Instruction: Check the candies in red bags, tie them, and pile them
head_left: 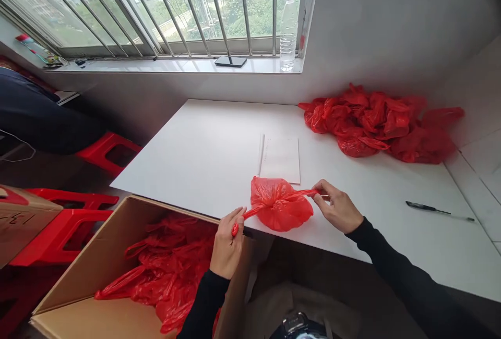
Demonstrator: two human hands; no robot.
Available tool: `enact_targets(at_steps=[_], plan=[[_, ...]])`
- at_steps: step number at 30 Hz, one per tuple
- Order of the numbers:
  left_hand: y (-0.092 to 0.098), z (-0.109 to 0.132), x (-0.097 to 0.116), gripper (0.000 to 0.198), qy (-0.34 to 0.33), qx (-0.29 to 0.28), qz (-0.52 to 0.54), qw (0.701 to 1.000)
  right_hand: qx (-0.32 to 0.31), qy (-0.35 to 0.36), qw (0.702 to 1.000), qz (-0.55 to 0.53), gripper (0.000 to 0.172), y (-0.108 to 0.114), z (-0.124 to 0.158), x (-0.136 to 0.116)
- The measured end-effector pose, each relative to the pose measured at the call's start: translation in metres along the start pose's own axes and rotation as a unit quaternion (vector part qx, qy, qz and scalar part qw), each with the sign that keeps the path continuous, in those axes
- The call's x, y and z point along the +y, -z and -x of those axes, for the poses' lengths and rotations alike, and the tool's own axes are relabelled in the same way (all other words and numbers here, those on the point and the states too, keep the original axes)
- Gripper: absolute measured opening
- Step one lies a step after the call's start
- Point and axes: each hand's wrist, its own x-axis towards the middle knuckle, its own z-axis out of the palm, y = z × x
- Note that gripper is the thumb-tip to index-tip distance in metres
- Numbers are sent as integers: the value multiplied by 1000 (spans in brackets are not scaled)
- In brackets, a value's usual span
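A red plastic bag, bunched and knotted in its middle, rests on the white table at the front edge. My left hand is closed on one twisted end of it, and a bit of red shows between the fingers. On the other side, my right hand pinches the opposite end between thumb and fingers. Both ends are drawn out sideways from the knot. What the bag contains is hidden. Just behind it lies a white paper pad.
A cardboard box with several red bags stands at the left. More red bags are heaped at the table's back right. A pen lies at right. On the windowsill are a bottle and a phone. Red stools stand left.
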Motion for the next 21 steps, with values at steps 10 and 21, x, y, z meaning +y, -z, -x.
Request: enact_targets(at_steps=[10,21], plan=[[-1,-44,33,18,30,-38,17,999,47,-22,982,-181,37,-3,11,-21],[70,96,-77,32,469,185,97,858,62,-167,972,-152,26,-14,38,-3]])
